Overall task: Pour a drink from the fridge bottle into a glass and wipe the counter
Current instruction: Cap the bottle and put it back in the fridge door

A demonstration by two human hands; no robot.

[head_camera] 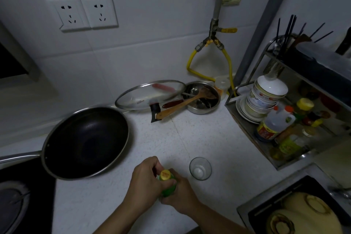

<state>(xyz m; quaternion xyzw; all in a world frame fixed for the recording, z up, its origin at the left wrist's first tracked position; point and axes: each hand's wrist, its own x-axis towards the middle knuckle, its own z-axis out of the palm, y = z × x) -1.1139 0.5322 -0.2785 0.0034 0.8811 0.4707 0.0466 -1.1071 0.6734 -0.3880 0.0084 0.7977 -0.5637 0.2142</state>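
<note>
A green bottle (168, 190) with a yellow cap (165, 174) stands upright on the white speckled counter (190, 138), near the front edge. My left hand (143, 180) wraps around its neck and shoulder from the left. My right hand (180, 194) grips its body from the right and below. Most of the bottle is hidden by both hands. An empty clear glass (200, 168) stands upright just right of the bottle, a short gap away from my right hand.
A dark wok (86, 141) sits left of the hands, partly over the stove (17, 201). At the back lie a glass lid (150, 94) and a steel bowl (202, 97) with a wooden spatula. A rack (266, 119) with bowls and sauce bottles stands right; a sink (296, 209) front right.
</note>
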